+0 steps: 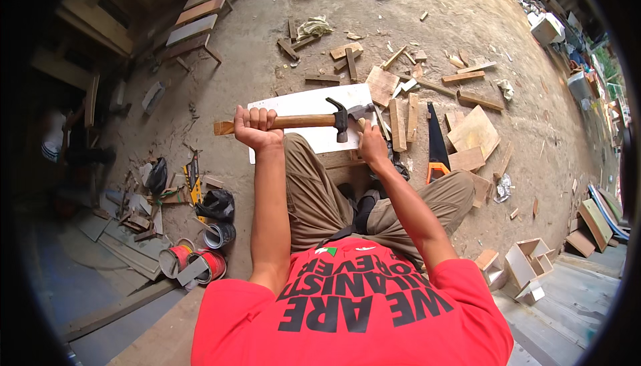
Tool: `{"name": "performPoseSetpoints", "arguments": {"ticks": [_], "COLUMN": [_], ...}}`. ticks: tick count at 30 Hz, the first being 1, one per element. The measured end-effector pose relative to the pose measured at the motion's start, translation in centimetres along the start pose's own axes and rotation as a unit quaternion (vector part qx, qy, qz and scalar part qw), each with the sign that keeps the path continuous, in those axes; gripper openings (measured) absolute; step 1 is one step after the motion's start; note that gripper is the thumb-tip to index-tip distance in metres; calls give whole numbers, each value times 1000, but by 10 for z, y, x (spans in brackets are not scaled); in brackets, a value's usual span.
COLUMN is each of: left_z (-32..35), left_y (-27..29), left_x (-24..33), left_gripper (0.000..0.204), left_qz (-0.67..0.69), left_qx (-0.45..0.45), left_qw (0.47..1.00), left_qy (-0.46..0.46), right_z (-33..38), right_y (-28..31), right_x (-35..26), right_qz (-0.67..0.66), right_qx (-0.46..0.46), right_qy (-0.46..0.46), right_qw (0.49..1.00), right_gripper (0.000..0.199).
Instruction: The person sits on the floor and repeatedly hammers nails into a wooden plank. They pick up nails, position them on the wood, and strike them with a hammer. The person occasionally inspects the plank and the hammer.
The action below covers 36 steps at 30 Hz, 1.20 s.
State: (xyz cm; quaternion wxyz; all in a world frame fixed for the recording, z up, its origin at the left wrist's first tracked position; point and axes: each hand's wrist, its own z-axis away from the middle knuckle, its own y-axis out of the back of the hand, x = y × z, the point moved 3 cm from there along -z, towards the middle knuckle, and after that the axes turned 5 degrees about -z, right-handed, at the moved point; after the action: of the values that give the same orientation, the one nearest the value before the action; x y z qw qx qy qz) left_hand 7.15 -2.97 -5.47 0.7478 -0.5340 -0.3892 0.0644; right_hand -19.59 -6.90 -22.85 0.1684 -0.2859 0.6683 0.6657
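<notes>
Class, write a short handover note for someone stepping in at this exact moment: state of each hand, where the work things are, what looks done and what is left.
Left hand: fist shut on the wooden handle of the claw hammer, head raised over the work.
Right hand: steadies a small wood piece on the white board; whether it holds a nail cannot be seen.
Nearby: handsaw to the right, wood offcuts around it, paint tins at left.
Done: cannot tell.
Left: probably the hammering.

Looking at a rough outdoor carpentry workshop: offcuts and wood scraps [400,92] are lying all over the dirt floor [467,19], planks [197,15] are stacking up along the edge, a handsaw [436,145] and paint tins [193,259] are sitting nearby, w/ small plywood boxes [524,266] waiting at one side.
</notes>
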Motion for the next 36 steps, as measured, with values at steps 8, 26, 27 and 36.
{"name": "performPoseSetpoints", "arguments": {"ticks": [8,26,27,36], "left_z": [25,115,115,115], "left_y": [-8,-66,-65,-58], "left_x": [-21,-57,-57,-56], "left_gripper": [48,44,44,44], "left_qz": [141,-15,-22,-46], "left_qx": [-35,-213,-212,-206], "left_qw": [986,974,974,975], "left_qy": [87,77,76,62], "right_z": [8,73,72,80], "right_y": [114,138,130,131], "right_x": [-49,-66,-61,-73], "right_qz": [-605,-557,-543,-563], "right_qx": [-66,108,122,82], "right_qy": [-124,-128,-132,-182], "right_qw": [784,813,820,802], "right_gripper": [70,36,37,39]}}
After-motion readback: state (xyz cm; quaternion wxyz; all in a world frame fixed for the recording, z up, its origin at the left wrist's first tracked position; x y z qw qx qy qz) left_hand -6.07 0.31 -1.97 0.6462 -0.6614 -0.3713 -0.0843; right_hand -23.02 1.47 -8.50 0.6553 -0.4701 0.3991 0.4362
